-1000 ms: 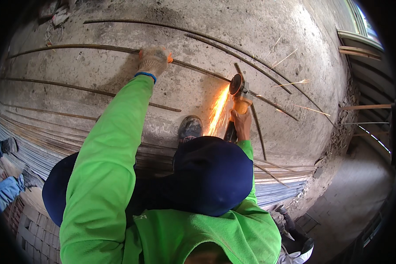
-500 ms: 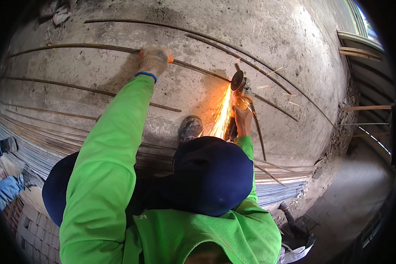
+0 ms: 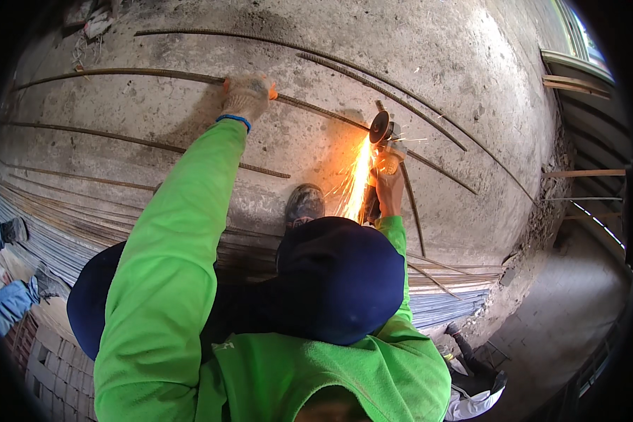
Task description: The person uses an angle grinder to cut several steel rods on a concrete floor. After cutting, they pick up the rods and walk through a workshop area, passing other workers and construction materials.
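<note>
My left hand (image 3: 247, 97), in a worn work glove with orange fingertips, is closed round a long rebar (image 3: 141, 72) on the concrete floor. To the right, my right hand (image 3: 388, 184) grips an angle grinder (image 3: 392, 149). The grinder's dark disc (image 3: 380, 127) meets the bar, and bright sparks (image 3: 360, 179) stream from there toward my boot (image 3: 304, 202). The bar runs on beyond the disc to the lower right. Another short rebar (image 3: 413, 209) lies at an angle by the grinder. My fingers partly hide the grinder's body.
More rebars (image 3: 394, 96) lie on the far floor, and one rebar (image 3: 105, 134) lies nearer on the left. Bundled bars (image 3: 63, 211) stretch behind me. Another person's legs (image 3: 14, 302) show at the left edge. Stacked blocks (image 3: 56, 373) stand at the lower left.
My left hand stays in place on the rebar. The grinder and my right hand have barely shifted. The sparks' spread differs, with fewer flying to the upper right.
</note>
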`<act>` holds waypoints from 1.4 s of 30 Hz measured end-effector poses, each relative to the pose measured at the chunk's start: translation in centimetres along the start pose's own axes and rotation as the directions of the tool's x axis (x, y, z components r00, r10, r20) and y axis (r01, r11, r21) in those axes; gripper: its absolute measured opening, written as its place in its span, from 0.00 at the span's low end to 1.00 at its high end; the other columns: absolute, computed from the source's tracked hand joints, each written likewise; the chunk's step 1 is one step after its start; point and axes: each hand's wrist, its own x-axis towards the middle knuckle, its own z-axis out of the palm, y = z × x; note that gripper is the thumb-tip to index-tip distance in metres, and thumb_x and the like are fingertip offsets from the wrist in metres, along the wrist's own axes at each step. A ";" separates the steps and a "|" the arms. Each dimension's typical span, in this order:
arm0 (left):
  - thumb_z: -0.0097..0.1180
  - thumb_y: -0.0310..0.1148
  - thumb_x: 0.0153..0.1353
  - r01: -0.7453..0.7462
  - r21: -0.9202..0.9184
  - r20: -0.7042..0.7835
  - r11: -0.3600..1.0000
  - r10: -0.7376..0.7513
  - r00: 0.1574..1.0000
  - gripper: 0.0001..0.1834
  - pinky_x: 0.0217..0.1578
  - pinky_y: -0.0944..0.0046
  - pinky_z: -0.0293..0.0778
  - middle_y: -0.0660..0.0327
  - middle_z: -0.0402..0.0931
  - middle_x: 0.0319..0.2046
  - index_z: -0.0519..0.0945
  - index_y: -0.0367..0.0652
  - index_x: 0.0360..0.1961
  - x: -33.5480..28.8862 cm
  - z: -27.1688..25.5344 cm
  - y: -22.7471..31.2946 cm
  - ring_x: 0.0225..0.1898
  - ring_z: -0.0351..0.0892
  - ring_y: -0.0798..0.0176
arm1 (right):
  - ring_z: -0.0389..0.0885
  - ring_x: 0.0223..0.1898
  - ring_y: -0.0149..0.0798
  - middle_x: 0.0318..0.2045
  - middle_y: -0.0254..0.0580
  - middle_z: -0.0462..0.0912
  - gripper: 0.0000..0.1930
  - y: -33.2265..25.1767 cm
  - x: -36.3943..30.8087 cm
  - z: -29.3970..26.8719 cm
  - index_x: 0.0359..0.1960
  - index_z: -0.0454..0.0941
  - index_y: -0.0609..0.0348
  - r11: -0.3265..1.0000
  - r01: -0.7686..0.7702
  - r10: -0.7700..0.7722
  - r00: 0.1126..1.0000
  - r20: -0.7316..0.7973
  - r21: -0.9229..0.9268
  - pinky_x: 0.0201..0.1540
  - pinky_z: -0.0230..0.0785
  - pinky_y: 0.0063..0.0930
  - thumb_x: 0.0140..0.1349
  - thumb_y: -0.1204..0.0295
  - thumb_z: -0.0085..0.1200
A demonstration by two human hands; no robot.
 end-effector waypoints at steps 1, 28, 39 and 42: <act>0.45 0.47 0.76 0.025 -0.021 0.016 0.999 -0.025 1.000 0.21 0.52 0.45 0.76 0.61 0.79 0.57 0.77 0.51 0.61 -0.3 -0.2 -0.3 0.57 0.79 0.57 | 0.78 0.31 0.34 0.33 0.40 0.83 0.19 -0.2 0.0 0.3 0.42 0.77 0.65 0.999 -0.022 0.022 1.000 0.004 -0.026 0.37 0.71 0.32 0.54 0.68 0.68; 0.60 0.35 0.65 0.007 -0.030 0.133 1.000 -0.003 0.991 0.19 0.43 0.45 0.78 0.60 0.85 0.46 0.79 0.49 0.57 2.6 0.3 -1.2 0.47 0.86 0.55 | 0.78 0.28 0.34 0.30 0.39 0.82 0.18 -0.9 -1.7 0.1 0.41 0.79 0.67 0.990 0.138 -0.139 0.990 0.034 0.022 0.33 0.71 0.31 0.55 0.67 0.66; 0.58 0.33 0.64 -0.039 0.008 -0.004 0.999 0.039 0.999 0.16 0.44 0.42 0.78 0.59 0.85 0.49 0.82 0.52 0.54 1.9 0.9 -1.4 0.50 0.85 0.53 | 0.78 0.28 0.35 0.31 0.42 0.82 0.18 -1.5 -1.1 0.3 0.42 0.78 0.67 0.976 -0.101 0.101 0.995 -0.007 -0.195 0.32 0.72 0.34 0.55 0.67 0.65; 0.56 0.34 0.66 -0.031 0.018 0.048 0.999 0.030 0.998 0.16 0.46 0.40 0.78 0.60 0.84 0.50 0.83 0.55 0.54 1.9 0.5 -1.5 0.52 0.85 0.53 | 0.77 0.28 0.34 0.30 0.41 0.82 0.18 -1.5 -1.9 0.4 0.42 0.78 0.66 0.979 -0.080 0.080 0.997 -0.007 -0.187 0.32 0.72 0.33 0.54 0.67 0.65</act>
